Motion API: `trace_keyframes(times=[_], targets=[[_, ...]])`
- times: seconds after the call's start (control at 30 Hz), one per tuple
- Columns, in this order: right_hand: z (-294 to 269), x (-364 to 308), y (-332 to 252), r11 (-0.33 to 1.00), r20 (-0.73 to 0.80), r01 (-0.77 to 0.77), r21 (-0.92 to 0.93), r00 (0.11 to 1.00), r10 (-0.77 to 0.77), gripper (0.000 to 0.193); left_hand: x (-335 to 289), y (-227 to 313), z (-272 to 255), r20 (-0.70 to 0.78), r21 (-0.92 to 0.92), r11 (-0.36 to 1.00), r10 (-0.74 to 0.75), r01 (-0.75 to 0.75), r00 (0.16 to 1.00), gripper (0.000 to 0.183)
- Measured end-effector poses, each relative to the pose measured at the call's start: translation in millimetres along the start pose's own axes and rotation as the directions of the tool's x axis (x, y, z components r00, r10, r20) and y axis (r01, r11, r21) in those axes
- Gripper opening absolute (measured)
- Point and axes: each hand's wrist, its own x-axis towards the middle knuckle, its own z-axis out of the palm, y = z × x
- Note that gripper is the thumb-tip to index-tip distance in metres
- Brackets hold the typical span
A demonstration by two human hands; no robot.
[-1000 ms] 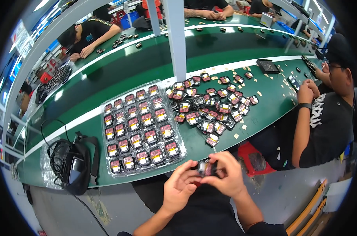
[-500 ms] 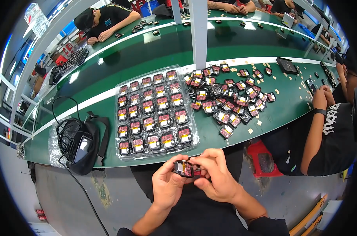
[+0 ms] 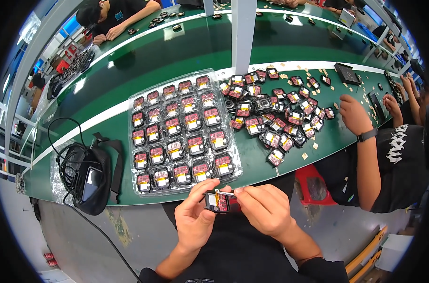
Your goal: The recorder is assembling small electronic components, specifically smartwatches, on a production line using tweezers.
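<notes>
My left hand [image 3: 191, 226] grips a small black smartwatch-like case [image 3: 217, 202] by its edges, its open side up. A red circuit board, a white patch and a yellow strip show inside it. My right hand [image 3: 267, 210] pinches a thin silvery tool [image 3: 227, 193], whose far end lies over the case's top edge by the yellow strip. Its exact kind is unclear. Beyond my hands, a clear plastic tray [image 3: 176, 190] on the bench holds rows of similar cases. A loose heap of such cases [image 3: 271, 138] lies right of the tray.
A black bag [image 3: 94, 186] with cables sits left of the tray on the green bench [image 3: 129, 203]. A grey post [image 3: 243, 42] rises behind the heap. Small tan pieces and a black box [image 3: 346, 74] lie to the right. A co-worker's arm [image 3: 367, 151] reaches over the bench there.
My right hand's fingers have closed together around the thin tool, which now shows across the case. The case has shifted slightly left. The co-worker's arm on the right has reached towards the heap.
</notes>
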Motion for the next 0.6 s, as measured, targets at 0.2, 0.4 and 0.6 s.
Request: trace_keyframes(times=[0.2, 0.4, 0.6], targets=[[4, 4, 0, 0.988, -0.011, -0.088, 0.129, 0.996, 0.09, 0.024, 2, -2, -4, 0.006, 0.006, 1.0, -0.01, 0.01, 1.0, 0.075], [0, 7, 9, 0.952, 0.087, -0.167, 0.257, 0.985, 0.149, 0.027, 5, -1, -8, 0.009, 0.043, 0.999, -0.012, 0.012, 1.0, 0.076], [6, 3, 11, 0.96, 0.088, -0.148, 0.238, 0.988, 0.13, 0.036, 7, 1, -8, 0.06, 0.091, 0.996, -0.003, -0.002, 0.998, 0.076]])
